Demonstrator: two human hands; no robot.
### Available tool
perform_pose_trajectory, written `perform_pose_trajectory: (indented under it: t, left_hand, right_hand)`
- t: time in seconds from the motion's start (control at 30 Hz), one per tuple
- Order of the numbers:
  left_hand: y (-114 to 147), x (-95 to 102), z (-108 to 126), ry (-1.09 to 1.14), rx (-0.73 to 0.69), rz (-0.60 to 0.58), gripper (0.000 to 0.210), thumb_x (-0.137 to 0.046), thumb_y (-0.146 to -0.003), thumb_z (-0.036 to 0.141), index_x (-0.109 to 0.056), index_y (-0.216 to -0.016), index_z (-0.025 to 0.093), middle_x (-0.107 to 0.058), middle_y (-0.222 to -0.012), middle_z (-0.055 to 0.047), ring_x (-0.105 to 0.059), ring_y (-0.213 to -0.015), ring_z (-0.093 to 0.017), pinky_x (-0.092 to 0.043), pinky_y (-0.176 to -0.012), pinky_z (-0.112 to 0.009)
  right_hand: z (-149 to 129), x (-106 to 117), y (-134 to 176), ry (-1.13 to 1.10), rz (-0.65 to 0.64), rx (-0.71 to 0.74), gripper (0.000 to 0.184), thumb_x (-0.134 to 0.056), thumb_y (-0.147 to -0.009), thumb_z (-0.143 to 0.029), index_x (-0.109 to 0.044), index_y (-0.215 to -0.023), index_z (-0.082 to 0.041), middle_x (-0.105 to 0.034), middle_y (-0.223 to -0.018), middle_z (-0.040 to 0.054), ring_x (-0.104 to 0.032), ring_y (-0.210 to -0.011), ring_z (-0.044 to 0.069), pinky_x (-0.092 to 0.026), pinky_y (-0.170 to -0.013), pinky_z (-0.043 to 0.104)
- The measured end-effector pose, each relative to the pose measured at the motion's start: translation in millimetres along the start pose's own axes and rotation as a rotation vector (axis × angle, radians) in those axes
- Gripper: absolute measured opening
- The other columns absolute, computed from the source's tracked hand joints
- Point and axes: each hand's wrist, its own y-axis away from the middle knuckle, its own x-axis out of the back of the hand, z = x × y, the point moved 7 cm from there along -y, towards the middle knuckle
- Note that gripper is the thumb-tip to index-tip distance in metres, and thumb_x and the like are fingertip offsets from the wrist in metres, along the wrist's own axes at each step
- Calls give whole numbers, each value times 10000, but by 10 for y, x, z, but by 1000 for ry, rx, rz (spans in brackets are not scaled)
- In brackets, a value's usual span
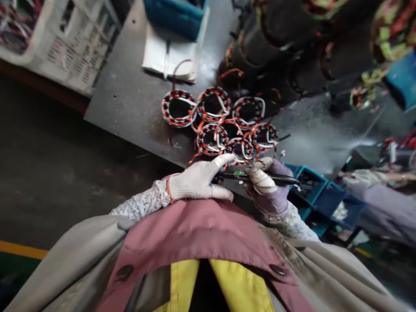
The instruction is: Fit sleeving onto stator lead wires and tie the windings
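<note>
My left hand (198, 181), in a white glove, holds the near end of a black marker pen (260, 177) at the front edge of the grey worktable (130, 99). In a purple glove with taped fingers, my right hand (268, 186) grips the same pen around its middle. The pen lies level and points right. Just beyond my fingers sits a cluster of several small wound stator coils (224, 121) with red, black and white windings and copper leads.
A white paper pad (169, 54) and a blue bin (177, 15) lie at the table's far side. Large dark stators (292, 39) crowd the far right. Blue trays (321, 195) stand low on the right, beside another person's arm (386, 203).
</note>
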Motion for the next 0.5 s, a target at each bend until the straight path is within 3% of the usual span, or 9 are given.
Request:
perform_pose_trajectory:
  t: [0.17, 0.23, 0.3, 0.33, 0.4, 0.47, 0.5]
  left_hand:
    - [-316, -610, 214, -101, 12, -199, 998, -793, -664, 504, -347, -1491, 165, -570, -1390, -138, -589, -1225, -315, -467, -1033, -392]
    - [-412, -880, 272, -139, 7, -296, 1017, -813, -631, 512, -373, -1477, 158, -592, -1362, -132, -601, -1204, -318, -476, -1023, -386]
    - [-507, -1134, 316, -145, -14, -333, 898, -779, -678, 520, -443, -1430, 163, -631, -1310, -113, -629, -1155, -295, -488, -1006, -372]
    - [-574, -1229, 332, -141, -18, -285, 768, -719, -750, 523, -490, -1390, 166, -650, -1281, -105, -640, -1133, -276, -491, -1000, -363]
    - [-741, -1374, 364, -151, -11, -71, 524, -541, -905, 493, -553, -1318, 171, -669, -1252, -99, -642, -1125, -245, -482, -1009, -360]
    - [-915, -1586, 415, -199, 12, 100, 448, -455, -962, 457, -566, -1297, 182, -662, -1265, -102, -622, -1163, -250, -463, -1034, -386]
    - [-1011, -1746, 442, -227, 28, 102, 443, -470, -959, 454, -559, -1306, 193, -658, -1271, -101, -612, -1180, -263, -458, -1041, -406]
  right_hand:
    - [401, 675, 395, -246, 199, -163, 349, -776, -688, -466, -521, -702, -228, -554, -502, -71, -476, -322, 102, -312, -271, 198]
    - [541, 802, 565, -317, 219, -178, 336, -770, -692, -449, -523, -699, -222, -544, -496, -72, -482, -337, 99, -334, -292, 198]
    - [675, 803, 679, -407, 224, -159, 340, -747, -695, -455, -503, -679, -219, -515, -480, -75, -465, -343, 92, -357, -318, 207]
    - [749, 793, 710, -460, 249, -148, 348, -722, -699, -472, -482, -669, -223, -491, -467, -79, -441, -335, 87, -352, -320, 210]
    - [915, 845, 745, -555, 378, -131, 363, -658, -706, -508, -426, -655, -234, -419, -439, -94, -372, -310, 77, -318, -308, 210]
    - [1081, 1024, 794, -583, 519, -133, 347, -604, -721, -505, -393, -649, -239, -370, -441, -94, -334, -307, 75, -288, -302, 210]
    - [1147, 1177, 835, -564, 581, -129, 329, -595, -725, -486, -392, -648, -239, -374, -458, -86, -340, -320, 78, -289, -308, 213]
